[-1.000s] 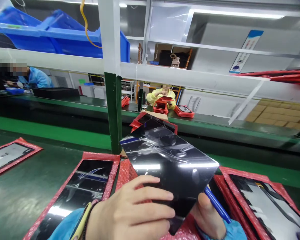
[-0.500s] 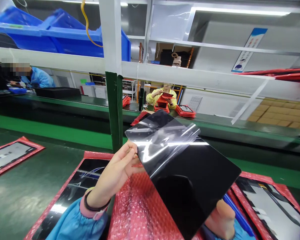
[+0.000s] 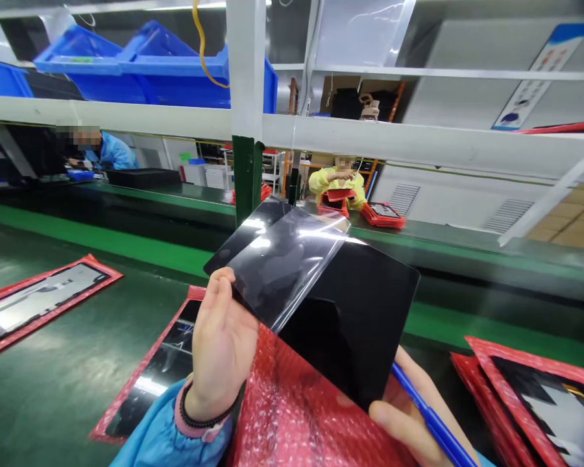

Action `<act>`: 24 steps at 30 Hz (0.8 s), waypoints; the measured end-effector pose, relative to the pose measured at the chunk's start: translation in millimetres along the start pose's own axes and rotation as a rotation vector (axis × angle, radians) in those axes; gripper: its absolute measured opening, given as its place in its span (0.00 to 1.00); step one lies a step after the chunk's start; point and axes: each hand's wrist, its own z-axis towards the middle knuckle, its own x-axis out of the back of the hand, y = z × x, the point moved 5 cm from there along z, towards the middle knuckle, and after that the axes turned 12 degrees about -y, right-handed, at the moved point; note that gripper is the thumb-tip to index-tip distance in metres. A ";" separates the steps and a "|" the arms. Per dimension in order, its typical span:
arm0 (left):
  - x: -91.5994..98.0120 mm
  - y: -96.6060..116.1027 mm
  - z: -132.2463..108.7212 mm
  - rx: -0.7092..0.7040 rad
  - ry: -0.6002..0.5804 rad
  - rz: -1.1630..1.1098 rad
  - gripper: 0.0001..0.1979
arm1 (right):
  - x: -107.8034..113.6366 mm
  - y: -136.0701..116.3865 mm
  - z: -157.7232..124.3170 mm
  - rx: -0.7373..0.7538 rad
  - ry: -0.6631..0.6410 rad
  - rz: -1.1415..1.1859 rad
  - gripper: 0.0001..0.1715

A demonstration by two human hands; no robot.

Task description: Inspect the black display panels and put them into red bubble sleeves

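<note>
From the head view, your left hand (image 3: 222, 344) is pinching the clear protective film (image 3: 285, 269) half-peeled off the glossy black rectangular panel (image 3: 360, 311), above the red bubble-wrap pouch (image 3: 296, 415). Your right hand (image 3: 409, 415) is gripping the panel's lower corner and a blue pen (image 3: 431, 421).

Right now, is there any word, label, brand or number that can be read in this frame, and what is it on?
No text can be read.
White poster with blue header, upper right wall: print too small and blurred.
Green tag on the blue bins: too small.
Black panel in the left hand and right hand: no markings visible.
</note>
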 end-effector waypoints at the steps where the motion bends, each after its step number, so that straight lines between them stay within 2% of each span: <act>1: 0.9 -0.2 0.2 -0.002 0.009 0.009 0.07 | -4.0 -0.7 0.0 -0.010 -0.026 0.023 0.35; 6: 2.2 -4.3 0.6 0.016 0.000 0.008 0.06 | -16.8 -11.3 5.1 0.048 -0.117 0.047 0.38; 13: 6.2 -7.5 3.0 0.021 -0.026 0.050 0.05 | -13.7 -8.9 4.3 0.018 -0.141 -0.027 0.39; 16: 7.5 -9.1 6.7 0.043 -0.008 0.047 0.05 | -13.5 -7.5 2.6 0.031 -0.164 -0.021 0.34; 20: 10.8 -9.1 14.2 0.097 0.070 0.065 0.04 | -6.3 -8.6 -4.0 0.022 -0.085 0.000 0.25; 24: 18.9 -4.1 24.4 0.107 0.089 0.170 0.03 | 7.4 -16.5 -15.0 0.045 0.101 -0.131 0.24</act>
